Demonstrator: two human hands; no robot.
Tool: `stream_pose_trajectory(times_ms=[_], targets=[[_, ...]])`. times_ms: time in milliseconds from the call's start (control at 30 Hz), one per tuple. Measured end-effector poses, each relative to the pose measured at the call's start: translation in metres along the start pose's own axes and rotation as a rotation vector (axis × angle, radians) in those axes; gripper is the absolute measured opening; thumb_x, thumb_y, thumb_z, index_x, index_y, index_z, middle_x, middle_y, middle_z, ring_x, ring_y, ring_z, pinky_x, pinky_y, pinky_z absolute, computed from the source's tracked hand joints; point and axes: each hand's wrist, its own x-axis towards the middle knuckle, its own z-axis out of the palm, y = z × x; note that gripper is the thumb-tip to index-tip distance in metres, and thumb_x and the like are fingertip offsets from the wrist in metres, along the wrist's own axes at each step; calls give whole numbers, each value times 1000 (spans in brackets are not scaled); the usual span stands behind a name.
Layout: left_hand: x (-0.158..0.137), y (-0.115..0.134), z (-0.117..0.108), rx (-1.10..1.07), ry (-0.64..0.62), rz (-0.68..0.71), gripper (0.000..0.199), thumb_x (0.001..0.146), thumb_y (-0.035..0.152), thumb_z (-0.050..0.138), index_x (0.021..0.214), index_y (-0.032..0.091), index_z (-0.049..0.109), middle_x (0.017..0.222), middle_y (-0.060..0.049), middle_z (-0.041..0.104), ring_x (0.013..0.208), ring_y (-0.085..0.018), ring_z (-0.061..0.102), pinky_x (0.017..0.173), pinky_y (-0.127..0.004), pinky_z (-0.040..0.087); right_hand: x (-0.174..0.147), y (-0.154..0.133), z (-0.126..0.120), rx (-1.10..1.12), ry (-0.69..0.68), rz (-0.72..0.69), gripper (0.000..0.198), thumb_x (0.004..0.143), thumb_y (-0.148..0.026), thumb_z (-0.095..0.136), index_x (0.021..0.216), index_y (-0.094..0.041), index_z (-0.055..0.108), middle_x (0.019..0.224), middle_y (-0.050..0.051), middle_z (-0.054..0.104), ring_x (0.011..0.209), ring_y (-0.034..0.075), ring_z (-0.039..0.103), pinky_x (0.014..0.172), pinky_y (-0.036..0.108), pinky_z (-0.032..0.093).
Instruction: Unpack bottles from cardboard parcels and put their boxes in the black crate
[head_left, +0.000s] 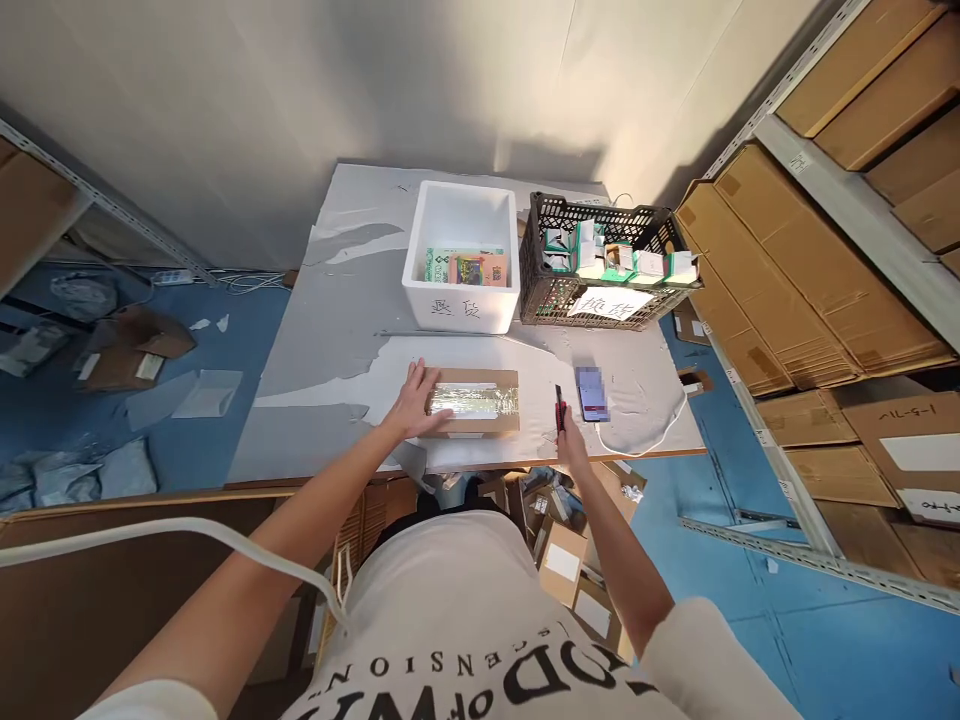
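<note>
A taped carton (476, 405) is laid near the front edge of the tabletop (300, 360), before a white foam box (460, 306). Its left end is covered by the left hand (417, 402), the fingers spread over it rather than closed around it. By the right hand (572, 440) a red-and-black cutter (561, 412) is held in a closed grip, apart from the carton and just beside a phone (591, 394); whether its blade is extended cannot be told. Little appears to be done: clear tape (504, 400) is stretched along the top, no cut can be made out, and the carton is left unopened.
</note>
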Motion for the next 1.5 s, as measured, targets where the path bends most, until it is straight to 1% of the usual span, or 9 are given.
stream_pose_trajectory(times_ms=[133,233,333,500,600,733,967,1167,1500], targets=[[3,-18,-1,-138,150,-155,75,88,51,44,149,14,23,156,-18,18,145,-32,15,114,-53,22,23,-11,51,-311,-17,107,84,78,-10,42,153,-13,5,130,22,44,114,32,48,91,42,42],[5,-34,-1,-307,161,-309,67,88,46,44,146,16,32,148,-16,39,136,-29,39,111,-46,32,30,-12,73,-456,-34,178,83,76,-4,41,153,-17,12,135,22,38,122,36,41,94,48,39],[9,-45,1,-507,139,-402,62,86,44,48,142,19,41,141,-13,49,125,-26,51,105,-41,40,30,-9,82,-520,-26,172,81,77,-4,40,152,-19,13,136,23,35,125,37,36,94,52,38],[20,-48,2,-744,156,-419,65,81,39,55,141,17,43,146,-14,43,126,-24,50,103,-37,43,25,-13,81,-519,0,117,76,79,-6,42,151,-17,20,145,22,27,134,38,26,104,55,28],[25,-47,-2,-856,146,-495,64,80,41,58,138,18,46,144,-14,45,121,-24,54,95,-38,49,16,-18,73,-284,22,55,67,84,-16,41,149,-16,26,143,20,34,131,33,34,106,49,31],[26,-46,-6,-943,121,-584,62,76,49,62,129,20,54,129,-14,59,106,-24,60,81,-37,53,-11,-21,68,280,-93,41,63,86,-35,46,146,-19,32,135,16,46,102,22,59,88,38,50],[24,-42,-5,-981,120,-584,59,70,54,64,119,21,59,113,-9,63,94,-20,61,69,-31,54,-38,-46,88,727,-132,92,62,77,-49,60,132,-24,48,128,10,56,101,19,60,89,35,50],[-9,-30,-10,-1040,223,-579,50,67,50,67,107,22,59,112,-6,60,97,-19,60,75,-34,56,18,-74,75,721,-51,49,49,78,-49,53,118,-21,56,107,8,62,92,16,59,82,29,50],[-70,25,28,-1163,353,-737,45,62,52,73,92,22,57,108,-3,59,95,-19,62,83,-38,56,120,-144,66,615,-285,-75,36,90,-42,39,116,-23,57,106,4,63,90,13,56,78,28,47]])
